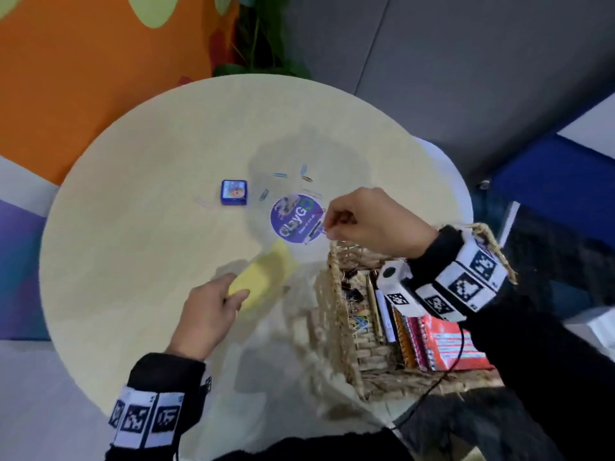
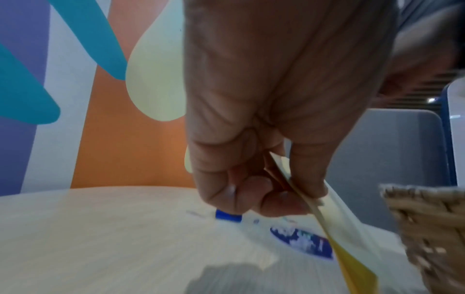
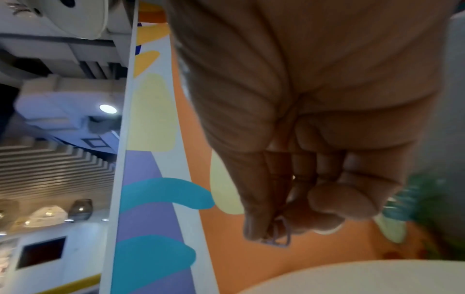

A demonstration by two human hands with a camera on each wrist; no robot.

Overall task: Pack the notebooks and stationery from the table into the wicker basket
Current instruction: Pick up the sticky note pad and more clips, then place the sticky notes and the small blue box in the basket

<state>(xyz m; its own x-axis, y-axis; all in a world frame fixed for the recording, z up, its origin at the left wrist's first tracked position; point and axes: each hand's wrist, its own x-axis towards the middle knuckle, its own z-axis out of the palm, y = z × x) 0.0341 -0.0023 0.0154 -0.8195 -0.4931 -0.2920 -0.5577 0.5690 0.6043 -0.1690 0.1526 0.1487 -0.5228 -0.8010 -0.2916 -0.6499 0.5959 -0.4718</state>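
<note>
My left hand (image 1: 237, 296) (image 2: 266, 197) pinches a yellow sticky-note pad (image 1: 264, 276) (image 2: 352, 264), blurred, just above the table and left of the wicker basket (image 1: 336, 331) (image 2: 427, 228). My right hand (image 1: 327, 224) (image 3: 274, 232) hovers over the basket's far corner and pinches a purple paper clip (image 3: 283, 239) between thumb and fingertips. Inside the basket are spiral notebooks (image 1: 442, 344), pens (image 1: 374, 307), binder clips and paper clips. A small blue box (image 1: 234, 192) (image 2: 228, 215) and several loose paper clips (image 1: 280, 175) lie on the round cream table (image 1: 149, 227).
A round purple label (image 1: 297, 218) (image 2: 302, 242) is stuck on the table beside my right hand. The basket stands at the table's near right edge. A plant (image 1: 259, 44) and a colourful wall (image 1: 83, 78) are behind the table.
</note>
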